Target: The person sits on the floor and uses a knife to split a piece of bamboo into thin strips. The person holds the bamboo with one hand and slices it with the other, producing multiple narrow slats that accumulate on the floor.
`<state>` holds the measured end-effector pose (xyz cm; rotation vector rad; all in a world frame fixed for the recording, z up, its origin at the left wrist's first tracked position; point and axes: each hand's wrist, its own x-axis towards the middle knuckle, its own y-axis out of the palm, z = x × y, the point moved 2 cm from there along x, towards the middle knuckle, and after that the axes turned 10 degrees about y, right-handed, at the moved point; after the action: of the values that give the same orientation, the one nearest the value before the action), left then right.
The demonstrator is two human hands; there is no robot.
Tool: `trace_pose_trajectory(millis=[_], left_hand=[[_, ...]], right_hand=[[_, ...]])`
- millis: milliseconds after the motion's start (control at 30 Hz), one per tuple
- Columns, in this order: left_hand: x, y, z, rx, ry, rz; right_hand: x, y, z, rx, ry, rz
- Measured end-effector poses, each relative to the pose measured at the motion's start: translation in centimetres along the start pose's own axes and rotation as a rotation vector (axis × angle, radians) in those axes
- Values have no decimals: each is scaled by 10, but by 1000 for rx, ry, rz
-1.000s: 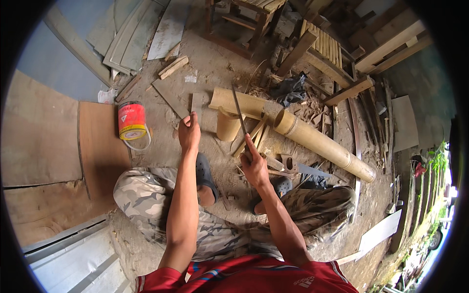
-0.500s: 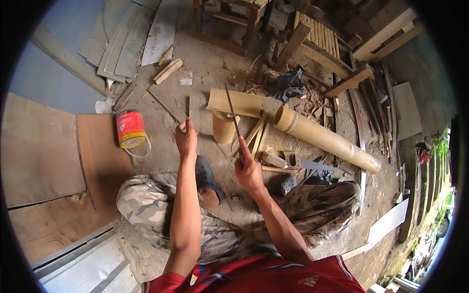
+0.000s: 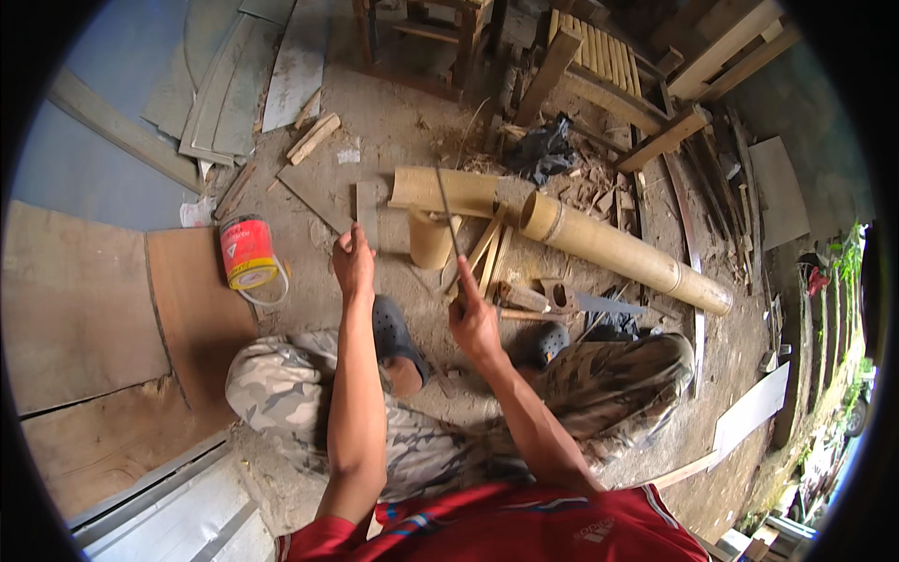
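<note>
I'm gripping a thin dark blade-like strip (image 3: 448, 211) in my right hand (image 3: 473, 318), long axis pointing away toward the short upright bamboo stub (image 3: 431, 239). My left hand (image 3: 353, 262), fingers loosely curled and holding nothing, is hovering left of that stub; the right is nearer.

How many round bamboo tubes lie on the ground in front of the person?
3: a long tube at right, a shorter one behind the knife, and a small stump below it. The scrap pile may hide others.

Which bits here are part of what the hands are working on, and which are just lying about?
In hand: thin bamboo strip in right hand; left hand beside it; split bamboo pieces.

Lying about: red tin can, long bamboo pole, handsaw, wooden offcuts.
</note>
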<state>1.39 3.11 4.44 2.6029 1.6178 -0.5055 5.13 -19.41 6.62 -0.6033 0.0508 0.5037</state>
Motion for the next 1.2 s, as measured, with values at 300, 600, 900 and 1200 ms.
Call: trace_pose_trajectory(millis=[300,600,900,1200], left_hand=[[-3,1,-15,10,-35,-5],[-9,1,-6,-22,-54,6],[-3,-3,-11,-9,-10,-31],[-2,-5,-6,-37,-39,-22]], right_hand=[[14,-42,39,107,20,49],[3,-5,-8,63,11,-14],[2,-38,35,100,-8,43],[-6,-2,-12,-13,80,88]])
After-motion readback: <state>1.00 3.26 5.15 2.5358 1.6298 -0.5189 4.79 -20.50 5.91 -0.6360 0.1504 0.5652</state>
